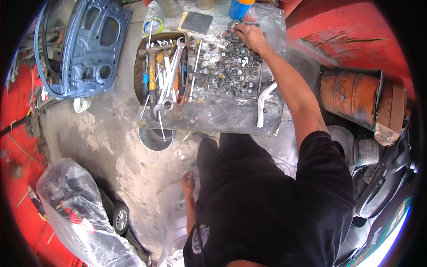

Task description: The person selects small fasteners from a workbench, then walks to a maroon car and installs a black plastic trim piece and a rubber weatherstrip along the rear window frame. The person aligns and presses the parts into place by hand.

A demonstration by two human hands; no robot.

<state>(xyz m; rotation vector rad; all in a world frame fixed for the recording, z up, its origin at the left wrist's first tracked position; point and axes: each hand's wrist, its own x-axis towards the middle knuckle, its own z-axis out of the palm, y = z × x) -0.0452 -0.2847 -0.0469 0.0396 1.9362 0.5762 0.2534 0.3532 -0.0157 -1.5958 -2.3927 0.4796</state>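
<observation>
My right hand (250, 36) reaches to the far edge of a spread of small bolts, nuts and clips (240, 62) on the worktable (213, 116). Its fingers are drawn together among the small parts; whatever they may pinch is too small to make out. My left hand (188, 181) hangs low beside my leg, away from the table, its fingers curled with nothing visible in them. Left of the hardware sits an open tool bin (141, 80) full of wrenches (169, 82), a hammer (153, 50) and screwdrivers (145, 79).
An orange-and-blue container (240, 10), a dark square sheet (197, 22) and a green tape roll (152, 27) lie toward the far side. A white strip (263, 104) rests near the right edge. A bucket (155, 139), a car door (95, 44) and a rusty drum (349, 95) surround the table.
</observation>
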